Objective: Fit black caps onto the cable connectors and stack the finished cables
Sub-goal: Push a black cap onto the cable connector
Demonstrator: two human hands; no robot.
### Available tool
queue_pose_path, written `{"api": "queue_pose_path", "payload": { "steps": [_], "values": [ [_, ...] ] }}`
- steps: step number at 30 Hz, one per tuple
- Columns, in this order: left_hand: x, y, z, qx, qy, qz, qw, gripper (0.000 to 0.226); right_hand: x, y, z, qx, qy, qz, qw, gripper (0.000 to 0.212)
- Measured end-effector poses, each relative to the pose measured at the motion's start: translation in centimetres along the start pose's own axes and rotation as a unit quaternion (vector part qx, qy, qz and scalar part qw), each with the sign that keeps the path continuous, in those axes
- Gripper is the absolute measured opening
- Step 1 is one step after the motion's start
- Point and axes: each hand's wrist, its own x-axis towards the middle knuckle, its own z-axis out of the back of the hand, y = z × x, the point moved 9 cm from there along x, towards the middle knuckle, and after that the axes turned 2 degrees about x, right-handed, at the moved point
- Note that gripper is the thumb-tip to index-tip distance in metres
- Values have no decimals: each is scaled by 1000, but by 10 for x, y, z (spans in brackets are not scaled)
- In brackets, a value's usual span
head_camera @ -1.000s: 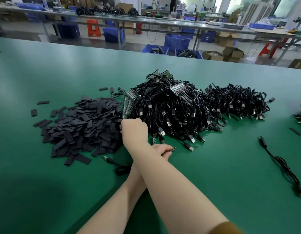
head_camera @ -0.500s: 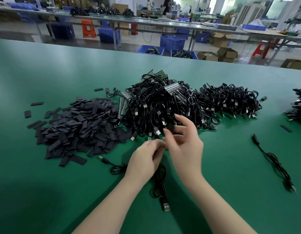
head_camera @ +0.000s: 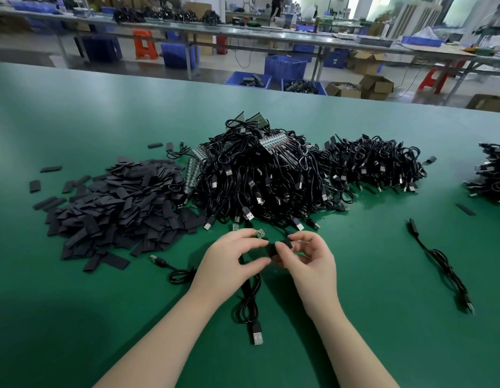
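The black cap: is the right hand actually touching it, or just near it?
Touching. The head view shows the right hand pinching the black cap between thumb and fingertips, with no gap, while the left hand grips the cable.

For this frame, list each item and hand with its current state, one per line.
Left hand: pinches the cable's small green board end.
Right hand: pinches a black cap at that end; not clearly seated.
Held cable: hangs to the table, USB plug lying flat.
Cap pile: loose heap, left.
Cable heap: tangled, centre.
Single cable: lies alone, right.
Table: green, bearing everything.
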Motion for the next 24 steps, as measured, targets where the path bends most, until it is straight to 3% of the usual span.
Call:
{"api": "queue_pose_path", "payload": {
  "steps": [10, 14, 19, 24],
  "values": [
    [-1, -3, 7, -24, -29, -26, 999, 26, -3, 4, -13, -4, 94, 11, 995, 25],
    [0, -3, 9, -62, -21, -29, 997, 31, -4, 8, -12, -23, 90, 27, 995, 20],
    [0, -4, 7, -61, -17, -41, 997, 17, -5, 8, -10, -23, 75, 25, 997, 21],
    [-1, -7, 4, -69, 0, -38, 997, 19, -3, 3, -5, -18, 45, 11, 999, 18]
  ]
}}
